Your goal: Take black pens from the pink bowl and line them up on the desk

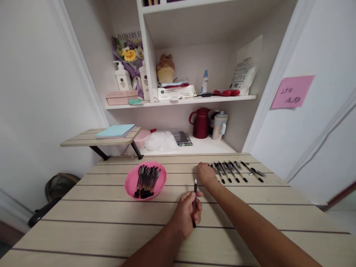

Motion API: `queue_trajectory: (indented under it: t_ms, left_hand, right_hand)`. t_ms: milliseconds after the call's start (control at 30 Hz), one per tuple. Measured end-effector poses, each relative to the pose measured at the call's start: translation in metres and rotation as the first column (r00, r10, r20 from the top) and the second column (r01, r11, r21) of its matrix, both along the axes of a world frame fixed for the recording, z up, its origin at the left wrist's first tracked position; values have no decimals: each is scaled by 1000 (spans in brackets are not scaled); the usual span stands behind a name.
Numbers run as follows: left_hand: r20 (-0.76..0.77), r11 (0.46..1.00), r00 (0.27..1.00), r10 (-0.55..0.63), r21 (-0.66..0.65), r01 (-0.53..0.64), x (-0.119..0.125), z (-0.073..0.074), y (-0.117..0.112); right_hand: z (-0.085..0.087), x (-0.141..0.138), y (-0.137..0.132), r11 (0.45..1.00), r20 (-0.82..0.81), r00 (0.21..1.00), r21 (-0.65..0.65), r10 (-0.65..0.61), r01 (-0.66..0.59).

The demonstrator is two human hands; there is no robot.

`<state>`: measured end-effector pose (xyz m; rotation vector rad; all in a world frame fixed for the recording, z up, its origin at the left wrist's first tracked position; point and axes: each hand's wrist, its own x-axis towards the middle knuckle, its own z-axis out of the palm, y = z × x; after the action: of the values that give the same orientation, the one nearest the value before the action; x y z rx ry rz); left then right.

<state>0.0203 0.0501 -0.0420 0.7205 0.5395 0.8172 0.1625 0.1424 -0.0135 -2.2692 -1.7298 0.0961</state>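
Observation:
My left hand (187, 212) is wrapped round an uncapped black gel pen (195, 194), its tip pointing up and away from me. Further back, my right hand (205, 173) is closed at the left end of a row of pens; whatever its fingers hold is hidden behind the hand. In that row lie several black pens (234, 172) with loose clear-and-black caps (237, 165) among them. To the left stands a pink scalloped dish (130, 185) holding a bundle of capped pens (147, 181).
A small raised shelf (80, 138) with blue paper (115, 131) stands at the table's back left. Behind the table, a cabinet holds a white plastic bag (160, 141), a red jug (200, 124) and a speckled cup (220, 126). A pink note (293, 92) sticks to the right wall.

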Motion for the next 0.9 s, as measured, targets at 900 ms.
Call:
queue_trajectory:
  t_ms: [900]
  left_hand:
    - [-123, 997, 990, 76, 41, -71, 9, 4, -3]
  right_hand:
    - [-9, -46, -93, 981, -970, -169, 160, 177, 109]
